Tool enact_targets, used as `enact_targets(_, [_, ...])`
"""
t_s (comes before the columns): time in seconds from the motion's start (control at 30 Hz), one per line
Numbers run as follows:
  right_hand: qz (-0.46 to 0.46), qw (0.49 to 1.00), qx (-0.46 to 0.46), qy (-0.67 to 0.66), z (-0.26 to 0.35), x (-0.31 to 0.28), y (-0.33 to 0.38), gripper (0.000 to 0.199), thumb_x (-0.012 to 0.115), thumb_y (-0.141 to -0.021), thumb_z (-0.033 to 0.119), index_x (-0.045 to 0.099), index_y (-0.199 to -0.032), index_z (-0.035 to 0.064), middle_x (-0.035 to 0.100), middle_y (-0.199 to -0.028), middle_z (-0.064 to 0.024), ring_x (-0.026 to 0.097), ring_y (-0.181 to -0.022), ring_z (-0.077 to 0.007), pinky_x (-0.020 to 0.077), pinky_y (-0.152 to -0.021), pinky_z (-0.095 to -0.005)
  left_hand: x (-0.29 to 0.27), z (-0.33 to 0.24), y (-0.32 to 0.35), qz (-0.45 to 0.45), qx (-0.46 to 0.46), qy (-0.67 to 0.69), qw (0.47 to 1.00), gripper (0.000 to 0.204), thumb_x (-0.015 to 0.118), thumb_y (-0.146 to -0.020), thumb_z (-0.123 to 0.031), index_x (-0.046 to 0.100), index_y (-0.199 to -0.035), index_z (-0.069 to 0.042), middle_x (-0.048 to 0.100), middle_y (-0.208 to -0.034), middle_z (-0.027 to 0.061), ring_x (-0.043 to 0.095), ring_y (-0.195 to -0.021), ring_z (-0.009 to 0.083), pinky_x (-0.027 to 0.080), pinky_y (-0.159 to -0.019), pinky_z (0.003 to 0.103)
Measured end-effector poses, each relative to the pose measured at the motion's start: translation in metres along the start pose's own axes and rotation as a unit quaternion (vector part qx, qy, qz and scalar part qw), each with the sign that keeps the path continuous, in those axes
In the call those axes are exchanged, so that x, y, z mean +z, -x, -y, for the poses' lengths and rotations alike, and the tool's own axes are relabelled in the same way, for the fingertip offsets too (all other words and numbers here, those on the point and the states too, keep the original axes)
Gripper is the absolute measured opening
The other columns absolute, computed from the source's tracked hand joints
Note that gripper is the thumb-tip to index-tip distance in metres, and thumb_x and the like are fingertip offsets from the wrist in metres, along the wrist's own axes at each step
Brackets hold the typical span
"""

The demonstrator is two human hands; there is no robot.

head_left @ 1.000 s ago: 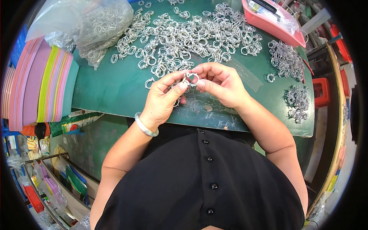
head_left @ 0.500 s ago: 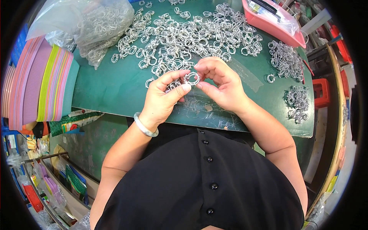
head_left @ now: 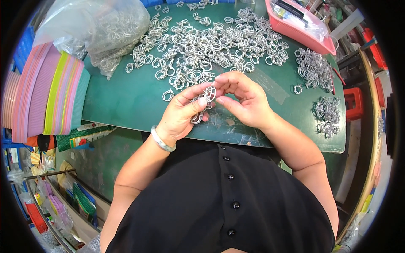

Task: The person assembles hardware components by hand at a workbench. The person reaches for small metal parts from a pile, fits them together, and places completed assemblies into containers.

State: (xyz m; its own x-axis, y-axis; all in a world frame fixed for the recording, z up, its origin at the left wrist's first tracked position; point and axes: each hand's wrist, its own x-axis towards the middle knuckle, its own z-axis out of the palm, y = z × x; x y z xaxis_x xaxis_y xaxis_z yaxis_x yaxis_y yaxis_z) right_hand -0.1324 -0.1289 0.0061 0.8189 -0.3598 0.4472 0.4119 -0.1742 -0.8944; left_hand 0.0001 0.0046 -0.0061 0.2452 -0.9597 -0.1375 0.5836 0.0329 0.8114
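- A small metal ring clamp (head_left: 209,92) sits up between both hands, just above the near part of the green table (head_left: 126,101), a little in front of the person's chest.
- The left hand (head_left: 183,114) pinches it from the left, thumb and forefinger closed on the clamp; a few more clamps (head_left: 196,117) are bunched in that palm under the curled fingers.
- The right hand (head_left: 244,99) meets it from the right, fingertips closed on the same clamp, thumb underneath.
- A pale bangle (head_left: 162,141) circles the left wrist.
- Just beyond the hands a wide loose heap of the same silvery clamps (head_left: 202,46) spreads across the middle of the table.
- One stray clamp (head_left: 168,95) lies by itself just left of the hands.
- To the right, well apart from the heap, are two smaller piles: one (head_left: 314,69) near the far corner, another (head_left: 328,116) closer to the table's right edge.
- A strip of clear tape (head_left: 270,84) lies stuck on the tabletop beside the right hand.
- At the far left a clear plastic bag (head_left: 97,29) holds more clamps, its mouth spilling toward the heap.
- A pink basket (head_left: 295,29) stands at the far right corner with a bag inside.
- A stack of pastel-coloured trays (head_left: 46,97) stands on edge just left of the table.
- The person wears a black buttoned top (head_left: 223,202).
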Motion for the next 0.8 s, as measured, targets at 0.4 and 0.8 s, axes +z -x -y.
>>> enact_targets(0.4, [-0.007,0.976,-0.061,0.207,0.008,-0.003,-0.004,0.025,0.058,-0.071,-0.009,0.056,-0.095,-0.0018,0.056,-0.094,-0.0115,0.058,-0.073,-0.0161,0.0475,-0.065,-0.0252,0.003,-0.147,0.001,-0.057,0.240,-0.080,0.966,0.024,0.053,-0.082,-0.021,0.051,-0.101,-0.006,0.056,-0.092,0.0085,0.056,-0.079,0.0185,0.045,-0.048,0.026])
enact_targets(0.8, [0.021,0.964,-0.077,0.252,0.007,-0.003,-0.008,0.021,0.059,-0.071,-0.008,0.057,-0.090,0.0002,0.057,-0.094,-0.0109,0.058,-0.075,-0.0184,0.0481,-0.064,-0.0260,-0.041,-0.389,-0.051,-0.324,0.301,-0.753,0.487,0.037,0.062,-0.078,-0.028,0.061,-0.107,-0.006,0.063,-0.091,0.0048,0.055,-0.082,0.0131,0.043,-0.075,0.026])
